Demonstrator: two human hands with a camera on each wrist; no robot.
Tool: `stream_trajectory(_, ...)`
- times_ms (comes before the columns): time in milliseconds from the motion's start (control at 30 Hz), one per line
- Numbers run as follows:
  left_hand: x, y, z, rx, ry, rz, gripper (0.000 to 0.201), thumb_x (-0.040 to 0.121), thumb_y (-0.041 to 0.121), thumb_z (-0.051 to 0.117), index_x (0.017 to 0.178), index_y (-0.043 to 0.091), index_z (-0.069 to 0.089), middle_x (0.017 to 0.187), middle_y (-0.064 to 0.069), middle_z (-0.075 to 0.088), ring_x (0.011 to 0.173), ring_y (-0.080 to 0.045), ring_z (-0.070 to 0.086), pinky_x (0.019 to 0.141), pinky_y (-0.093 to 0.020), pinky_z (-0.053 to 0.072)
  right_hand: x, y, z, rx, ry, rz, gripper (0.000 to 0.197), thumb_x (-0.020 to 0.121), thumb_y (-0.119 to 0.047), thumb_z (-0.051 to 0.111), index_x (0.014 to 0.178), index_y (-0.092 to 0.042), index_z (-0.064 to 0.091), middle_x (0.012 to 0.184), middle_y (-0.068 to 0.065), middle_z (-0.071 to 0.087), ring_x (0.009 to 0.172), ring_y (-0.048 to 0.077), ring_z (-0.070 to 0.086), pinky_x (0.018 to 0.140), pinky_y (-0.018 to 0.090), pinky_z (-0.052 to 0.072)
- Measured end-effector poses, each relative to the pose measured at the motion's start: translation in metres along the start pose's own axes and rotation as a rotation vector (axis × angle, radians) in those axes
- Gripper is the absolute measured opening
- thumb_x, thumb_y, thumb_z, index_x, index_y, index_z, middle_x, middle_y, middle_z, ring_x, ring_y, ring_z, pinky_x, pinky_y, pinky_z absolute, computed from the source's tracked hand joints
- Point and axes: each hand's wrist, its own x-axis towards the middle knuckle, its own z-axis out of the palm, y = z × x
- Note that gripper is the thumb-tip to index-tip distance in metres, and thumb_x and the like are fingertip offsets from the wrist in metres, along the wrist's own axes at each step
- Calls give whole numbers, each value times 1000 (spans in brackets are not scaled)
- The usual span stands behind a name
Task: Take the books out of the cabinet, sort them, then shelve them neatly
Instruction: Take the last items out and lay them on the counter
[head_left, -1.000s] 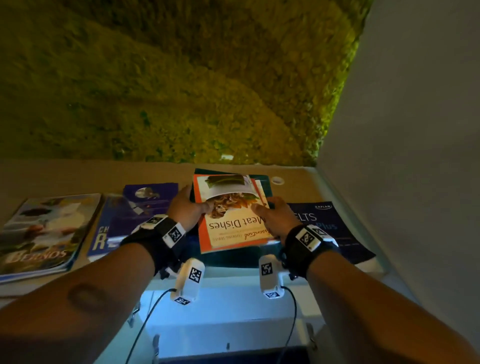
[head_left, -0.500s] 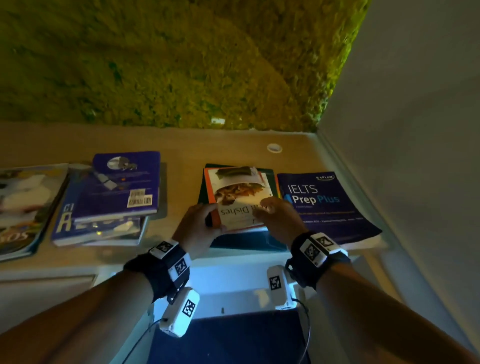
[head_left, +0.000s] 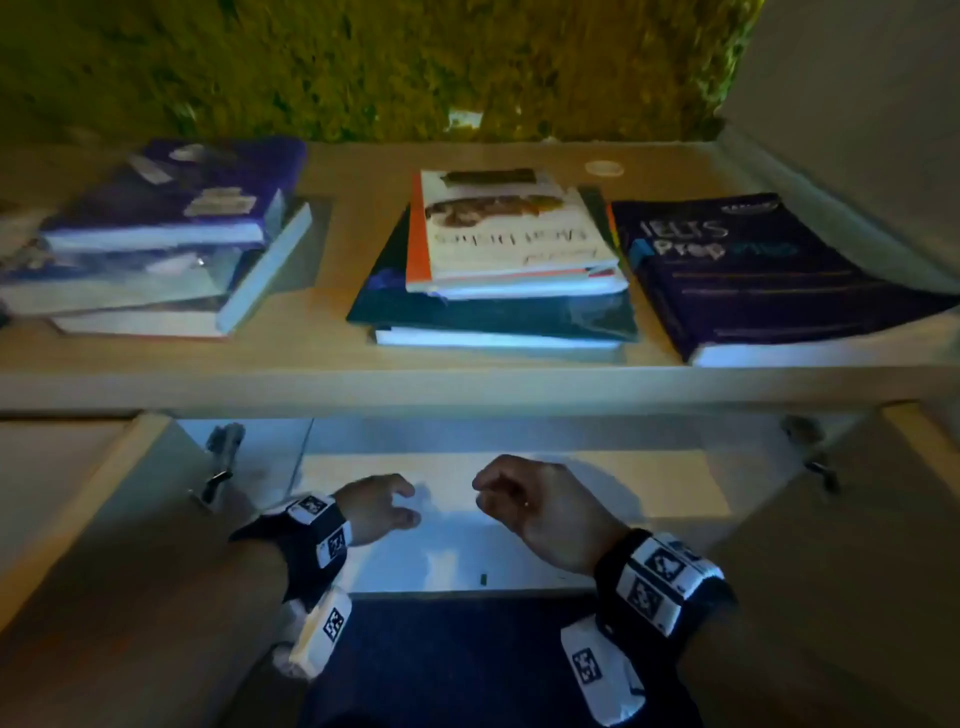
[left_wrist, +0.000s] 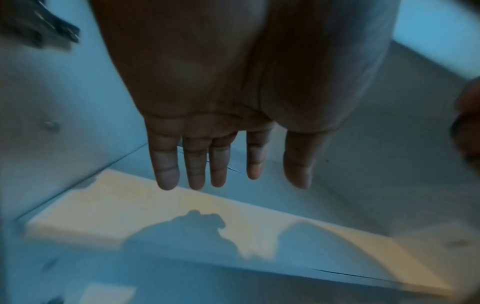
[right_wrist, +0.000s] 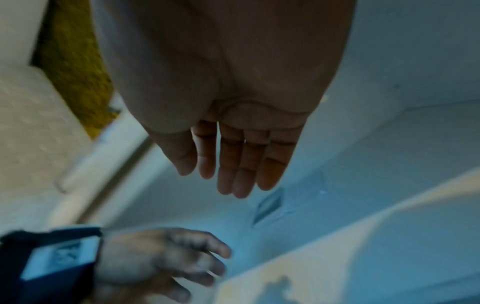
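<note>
On the cabinet top (head_left: 467, 384) lie three groups of books. The orange-and-white cookbook (head_left: 514, 234) tops a dark green book (head_left: 493, 317) in the middle. A navy IELTS book (head_left: 758, 270) lies to its right, and a pile of blue books (head_left: 156, 239) to the left. Both hands are lowered in front of the open cabinet's pale shelf (head_left: 467, 551). My left hand (head_left: 382, 506) and right hand (head_left: 524, 506) hold nothing. The left hand's fingers (left_wrist: 194, 164) hang straight over the shelf, and so do the right hand's fingers (right_wrist: 241, 164).
A mossy green wall (head_left: 363, 62) rises behind the cabinet top and a white wall (head_left: 857, 104) stands at the right. Open cabinet doors (head_left: 104, 519) flank the opening, with hinges (head_left: 221, 457) at both sides. Dark blue floor (head_left: 441, 660) shows below.
Both hands let go of the cookbook, which now lies on the dark green book, and dropped below the cabinet top to the open shelf. The head view tilted downward.
</note>
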Motion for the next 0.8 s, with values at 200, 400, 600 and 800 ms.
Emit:
stream_trajectory(200, 166, -47, -22, 252, 224, -37, 73, 91, 61, 57, 150, 24, 38, 159, -5, 36, 139, -27, 43, 107, -34, 40, 107, 153, 55, -239, -28, 177, 53, 101, -39, 60, 149, -20, 49, 148, 11, 51, 132, 30, 54, 104, 34, 43)
stream_trajectory(400, 259, -40, -51, 300, 382, -47, 78, 94, 44, 62, 158, 17, 25, 159, -9, 35, 135, -28, 48, 99, -31, 43, 183, 227, 76, -618, -164, 327, 88, 92, -69, 46, 164, -32, 11, 173, 4, 7, 159, 32, 10, 127, 51, 17)
stream_trajectory(600, 308, -33, -58, 372, 396, 69, 86, 91, 52, 62, 159, 26, 16, 164, -4, 26, 144, -28, 36, 112, -36, 36, 191, 231, 78, -627, -310, 380, 93, 92, -65, 56, 163, -39, 1, 172, 5, -13, 157, 41, -10, 124, 64, 11)
stream_trajectory(800, 323, -33, -42, 505, 330, 9, 100, 81, 83, 36, 160, 31, 6, 168, 3, -6, 155, -26, -1, 123, -44, 14, 193, 237, 75, -611, -307, 395, 92, 90, -66, 57, 161, -46, 2, 172, -2, -16, 158, 37, -13, 116, 77, 9)
